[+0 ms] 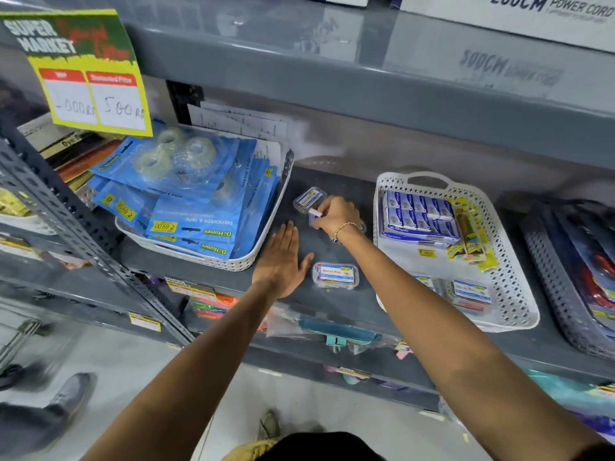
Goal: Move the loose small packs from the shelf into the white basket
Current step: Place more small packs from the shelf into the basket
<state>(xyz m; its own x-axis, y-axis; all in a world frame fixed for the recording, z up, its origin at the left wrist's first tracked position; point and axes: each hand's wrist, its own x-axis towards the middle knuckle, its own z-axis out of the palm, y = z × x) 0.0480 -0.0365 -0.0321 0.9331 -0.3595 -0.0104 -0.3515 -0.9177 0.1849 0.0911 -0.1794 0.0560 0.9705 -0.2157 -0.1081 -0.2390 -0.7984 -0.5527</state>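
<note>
**Packs half gathered on the grey shelf**

Right hand has its grip curled round small clear packs at the back of the shelf; another lies just behind it. Left hand lies flat, fingers spread, holding nothing. One labelled pack sits near the front edge, beside the white basket. Smooth rounded plastic tubs could slip from an overfull grip, or a wrist could nudge the front pack off. Basket walls are perforated lattice.

The shelf was dark grey; the white basket on it had a diamond-lattice wall, and left of it lay blue tape packs with yellow price tags.
</note>
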